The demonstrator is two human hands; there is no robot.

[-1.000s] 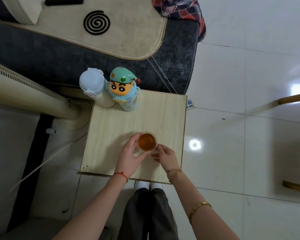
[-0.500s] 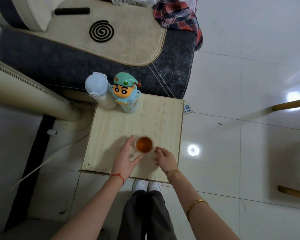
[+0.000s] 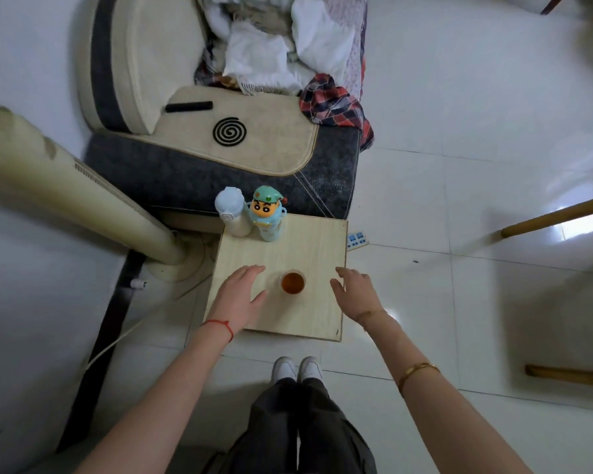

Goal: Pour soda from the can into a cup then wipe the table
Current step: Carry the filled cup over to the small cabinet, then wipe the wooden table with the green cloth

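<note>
- The cup (image 3: 292, 282) of amber soda is standing on the counter (image 3: 302, 248).
- The left hand (image 3: 238, 297) and right hand (image 3: 355, 289) are hovering beside it, each grip apart and empty.

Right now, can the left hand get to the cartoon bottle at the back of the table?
Probably yes. The left hand is open over the table, and only bare tabletop lies between it and the cartoon bottle. The cup sits off to its right.

Both arms were bare. A red string bracelet (image 3: 220, 326) circled the left wrist; thin gold bangles (image 3: 416, 371) ringed the right forearm. Dark grey trousers (image 3: 298, 425) and white shoes (image 3: 297, 368) showed below.
</note>
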